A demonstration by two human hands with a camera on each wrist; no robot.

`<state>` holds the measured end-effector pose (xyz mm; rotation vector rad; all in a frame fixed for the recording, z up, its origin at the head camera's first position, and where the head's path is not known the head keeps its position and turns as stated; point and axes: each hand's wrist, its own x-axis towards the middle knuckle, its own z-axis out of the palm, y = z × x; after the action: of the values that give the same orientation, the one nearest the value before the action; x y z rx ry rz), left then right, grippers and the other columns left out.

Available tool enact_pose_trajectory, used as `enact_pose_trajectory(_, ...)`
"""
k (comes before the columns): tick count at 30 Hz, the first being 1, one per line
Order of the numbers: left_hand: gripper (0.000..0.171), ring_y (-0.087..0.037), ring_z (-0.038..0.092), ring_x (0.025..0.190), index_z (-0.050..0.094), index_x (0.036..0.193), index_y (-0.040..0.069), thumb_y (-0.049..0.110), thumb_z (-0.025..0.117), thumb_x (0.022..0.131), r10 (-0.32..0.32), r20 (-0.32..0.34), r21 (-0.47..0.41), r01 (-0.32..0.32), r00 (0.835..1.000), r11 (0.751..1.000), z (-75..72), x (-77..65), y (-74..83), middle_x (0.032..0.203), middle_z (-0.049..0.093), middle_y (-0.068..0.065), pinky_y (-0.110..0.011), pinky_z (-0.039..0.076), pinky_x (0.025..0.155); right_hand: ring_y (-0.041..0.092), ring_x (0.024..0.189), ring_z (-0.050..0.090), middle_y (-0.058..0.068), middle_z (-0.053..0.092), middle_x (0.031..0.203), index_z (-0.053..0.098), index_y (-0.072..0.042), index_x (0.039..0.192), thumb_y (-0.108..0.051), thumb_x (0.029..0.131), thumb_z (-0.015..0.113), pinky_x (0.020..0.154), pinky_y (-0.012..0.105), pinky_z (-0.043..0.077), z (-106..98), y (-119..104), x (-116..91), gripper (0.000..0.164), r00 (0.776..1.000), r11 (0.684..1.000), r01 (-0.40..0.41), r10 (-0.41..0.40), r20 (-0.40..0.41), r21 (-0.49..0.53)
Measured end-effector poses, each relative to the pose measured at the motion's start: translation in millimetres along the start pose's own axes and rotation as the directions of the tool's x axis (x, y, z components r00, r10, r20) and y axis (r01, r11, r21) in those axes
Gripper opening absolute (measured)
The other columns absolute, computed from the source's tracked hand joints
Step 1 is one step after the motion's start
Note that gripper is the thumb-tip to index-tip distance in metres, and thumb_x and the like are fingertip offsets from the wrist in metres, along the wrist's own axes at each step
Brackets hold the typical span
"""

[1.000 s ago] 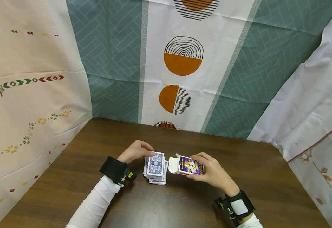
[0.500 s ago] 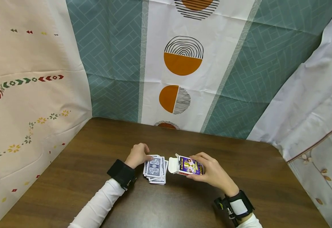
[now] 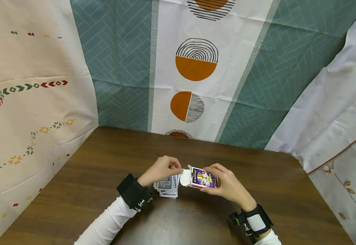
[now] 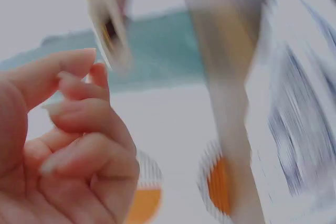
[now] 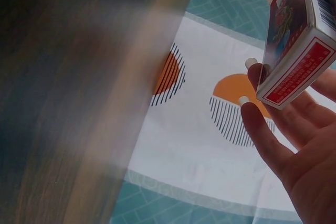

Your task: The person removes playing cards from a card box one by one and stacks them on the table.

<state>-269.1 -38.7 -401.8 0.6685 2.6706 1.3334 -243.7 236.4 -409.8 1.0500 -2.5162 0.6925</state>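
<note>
My right hand [image 3: 226, 180] grips a purple-fronted playing card box [image 3: 206, 178] between thumb and fingers. The box's white end flap [image 3: 185, 177] stands out to the left. In the right wrist view, a red-labelled end of the box faces the camera. My left hand [image 3: 162, 169] is over the far part of a stack of blue-backed playing cards [image 3: 167, 185], its fingertips close to the flap. The left wrist view shows loosely bent fingers [image 4: 100, 114] with the thumb and index tips near each other. I see no card between them; the box there is blurred.
The brown wooden table [image 3: 119, 146] carries the cards. A teal and white patterned cloth [image 3: 122, 68] hangs behind it, with a cream cloth [image 3: 37, 119] at the left. Each wrist wears a black strap with a small camera [image 3: 133, 192].
The left hand lowered a card onto the stack, let go and moved right to the box flap. The right hand and the box have stayed in place.
</note>
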Motion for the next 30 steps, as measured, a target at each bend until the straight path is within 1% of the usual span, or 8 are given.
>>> enact_pose_trajectory(1, 0.011, -0.008, 0.041, 0.055, 0.071, 0.082, 0.009, 0.018, 0.069, 0.088, 0.02, 0.025, -0.026, -0.019, 0.999, 0.999, 2.6, -1.0, 6.1, 0.063, 0.054, 0.003, -0.021, 0.031, 0.051, 0.008, 0.086, 0.056, 0.0, 0.06, 0.108, 0.065, -0.009, 0.116, -0.044, 0.072, 0.083, 0.068, 0.02, 0.051, 0, -1, 1, 0.059, 1.0, 1.0, 0.002, -0.002, -0.002, 0.003)
enact_pose_trajectory(3, 0.014, -0.007, 0.038, 0.052, 0.071, 0.079, 0.008, 0.02, 0.069, 0.088, 0.039, 0.041, -0.042, -0.038, 0.998, 0.998, 8.4, -3.7, 14.4, 0.059, 0.048, 0.006, -0.02, 0.028, 0.049, 0.008, 0.087, 0.056, -0.001, 0.06, 0.108, 0.065, -0.01, 0.116, -0.044, 0.071, 0.084, 0.069, 0.021, 0.051, -1, -2, 1, 0.06, 1.0, 1.0, 0.004, -0.004, -0.004, 0.006)
enact_pose_trajectory(7, 0.025, -0.006, 0.032, 0.046, 0.069, 0.071, 0.007, 0.025, 0.07, 0.088, 0.01, 0.029, -0.047, -0.009, 1.0, 0.999, 18.8, -8.6, 19.7, 0.052, 0.037, 0.007, -0.021, 0.022, 0.046, 0.008, 0.088, 0.056, -0.001, 0.06, 0.109, 0.065, -0.01, 0.117, -0.044, 0.072, 0.083, 0.07, 0.02, 0.051, 0, -5, 1, 0.059, 1.0, 1.0, 0.018, -0.018, -0.001, 0.008)
enact_pose_trajectory(10, 0.028, -0.007, 0.032, 0.046, 0.068, 0.068, 0.006, 0.025, 0.069, 0.089, -0.014, 0.026, -0.073, 0.016, 1.0, 0.997, 24.3, -11.1, 19.5, 0.051, 0.038, 0.006, -0.021, 0.023, 0.045, 0.008, 0.089, 0.057, 0.0, 0.06, 0.109, 0.065, -0.009, 0.117, -0.043, 0.073, 0.083, 0.07, 0.021, 0.052, 1, -7, 0, 0.059, 1.0, 0.999, 0.031, -0.031, -0.004, 0.005)
enact_pose_trajectory(13, 0.026, -0.007, 0.034, 0.047, 0.068, 0.067, 0.005, 0.021, 0.069, 0.089, -0.038, 0.032, -0.108, 0.041, 0.999, 0.993, 27.8, -12.7, 20.0, 0.052, 0.043, 0.006, -0.021, 0.024, 0.046, 0.008, 0.089, 0.057, 0.0, 0.06, 0.109, 0.065, -0.009, 0.117, -0.044, 0.073, 0.083, 0.071, 0.021, 0.052, 2, -7, 0, 0.059, 0.999, 0.999, 0.039, -0.039, -0.014, 0.001)
enact_pose_trajectory(19, 0.023, -0.007, 0.035, 0.047, 0.068, 0.066, 0.004, 0.015, 0.07, 0.085, -0.055, 0.025, -0.138, 0.058, 0.998, 0.989, 31.5, -11.7, 21.5, 0.054, 0.048, 0.006, -0.022, 0.026, 0.046, 0.008, 0.088, 0.057, 0.0, 0.061, 0.109, 0.065, -0.009, 0.117, -0.044, 0.072, 0.083, 0.07, 0.021, 0.052, 4, -7, 0, 0.06, 0.998, 0.998, 0.06, -0.06, -0.033, -0.01)
enact_pose_trajectory(24, 0.02, -0.008, 0.037, 0.05, 0.071, 0.07, 0.003, 0.015, 0.07, 0.085, -0.064, 0.058, -0.212, 0.075, 0.996, 0.974, 30.4, -9.7, 18.2, 0.058, 0.053, 0.005, -0.022, 0.027, 0.047, 0.007, 0.088, 0.057, -0.001, 0.06, 0.108, 0.065, -0.009, 0.116, -0.045, 0.072, 0.083, 0.071, 0.021, 0.052, 4, -6, -1, 0.06, 0.998, 0.998, 0.058, -0.059, -0.035, -0.013)
enact_pose_trajectory(30, 0.02, -0.009, 0.039, 0.054, 0.072, 0.077, 0.001, 0.018, 0.07, 0.087, -0.086, 0.108, -0.252, 0.111, 0.99, 0.961, 25.6, -7.7, 14.2, 0.063, 0.054, 0.003, -0.023, 0.03, 0.049, 0.007, 0.088, 0.057, -0.001, 0.06, 0.107, 0.065, -0.009, 0.115, -0.045, 0.072, 0.082, 0.07, 0.019, 0.051, 3, -3, 0, 0.059, 0.997, 0.997, 0.072, -0.072, -0.039, -0.013)
